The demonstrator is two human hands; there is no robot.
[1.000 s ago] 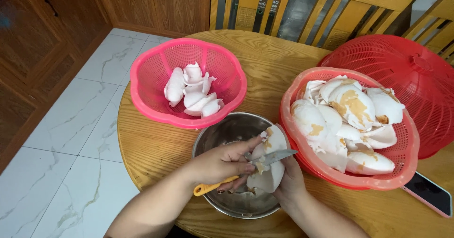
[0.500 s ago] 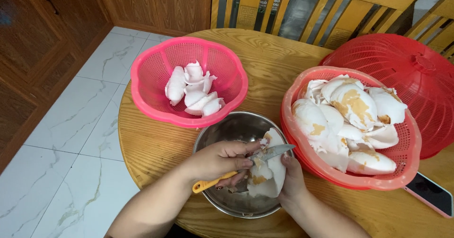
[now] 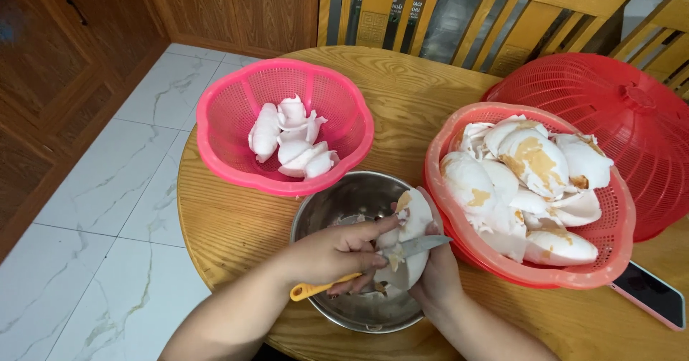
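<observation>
My left hand (image 3: 336,252) grips a knife by its yellow handle (image 3: 314,290). Its blade (image 3: 425,244) lies across a white coconut piece (image 3: 412,216) with brown skin patches. My right hand (image 3: 438,278) holds that piece from below and behind. Both hands are over a steel bowl (image 3: 334,202) at the table's near edge, with some scraps inside it.
A pink basket (image 3: 230,128) holds clean white pieces (image 3: 291,140) at the back left. A salmon-red basket (image 3: 610,260) at the right is heaped with brown-patched pieces (image 3: 535,161). Behind it lies a red mesh dome cover (image 3: 617,99). A phone (image 3: 649,294) rests near the round wooden table's (image 3: 230,224) right edge, with chairs (image 3: 545,9) beyond.
The knife blade has slid a little along the coconut piece, and the piece has turned slightly in my right hand. Both hands stay over the bowl.
</observation>
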